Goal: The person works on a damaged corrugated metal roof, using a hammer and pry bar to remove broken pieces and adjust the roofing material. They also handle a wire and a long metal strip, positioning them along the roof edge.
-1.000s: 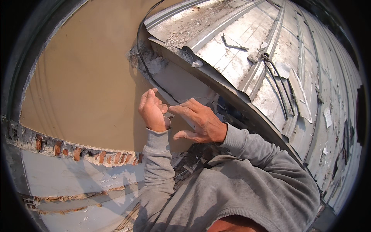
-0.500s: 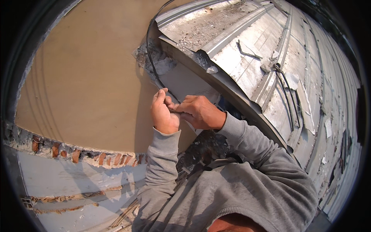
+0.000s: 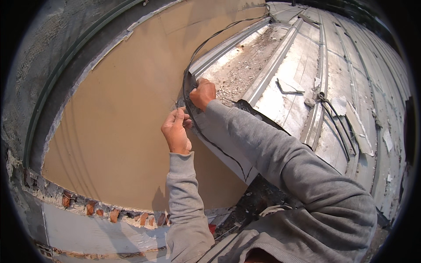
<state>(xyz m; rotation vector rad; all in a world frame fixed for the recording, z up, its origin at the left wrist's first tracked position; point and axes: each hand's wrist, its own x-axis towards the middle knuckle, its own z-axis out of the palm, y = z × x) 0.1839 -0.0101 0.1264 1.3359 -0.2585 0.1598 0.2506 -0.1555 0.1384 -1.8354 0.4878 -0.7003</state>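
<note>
A black cable (image 3: 187, 65) hangs in a curve beside the metal roof edge and runs down past both hands. My left hand (image 3: 176, 133) is raised in front of the tan wall, thumb and fingertips pinched together just left of the cable. A thin dark strand shows at those fingertips, too fine to name. Higher and to the right, my right hand (image 3: 204, 93) is closed in a fist at the corner of the roof edge, right beside the cable. Its fingertips are turned away, so what they grip is hidden.
The ribbed metal roof (image 3: 285, 52) spreads to the right, with grit, broken scraps and a bent dark rod (image 3: 337, 127). The smooth tan wall (image 3: 118, 114) stands at left. Along its lower edge runs broken brick (image 3: 114, 215). Dark rubble (image 3: 258, 197) lies below my right arm.
My hands were together on the cable lower down. Now they are apart: the right has reached up to the roof corner, the left is near the cable's side. The view has shifted, showing more roof.
</note>
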